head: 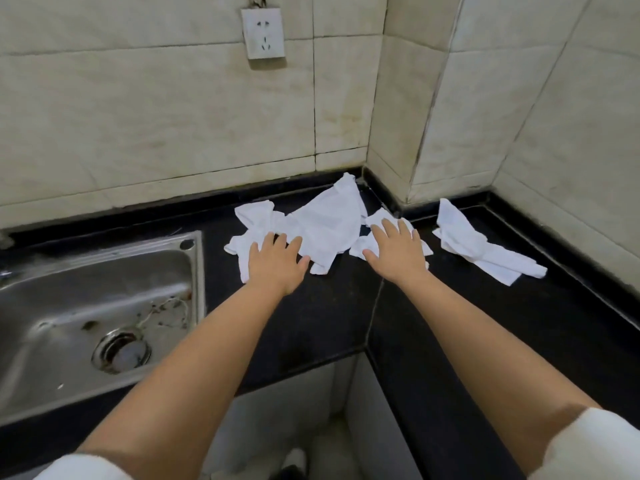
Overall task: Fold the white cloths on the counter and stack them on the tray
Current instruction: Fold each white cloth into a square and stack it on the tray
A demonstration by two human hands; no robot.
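Crumpled white cloths lie on the black counter (311,306) near the wall corner. The largest cloth (329,220) spreads in the middle, and my left hand (277,261) lies on its near left part with fingers straight. A smaller cloth (375,220) sits just right of it under my right hand (398,251), whose fingers are spread flat. A third cloth (478,247) lies apart at the far right, untouched. No tray is in view.
A steel sink (86,306) with a drain is set into the counter at the left. Tiled walls close the back and right, with a socket (263,32) above. The counter turns a corner and runs along the right wall.
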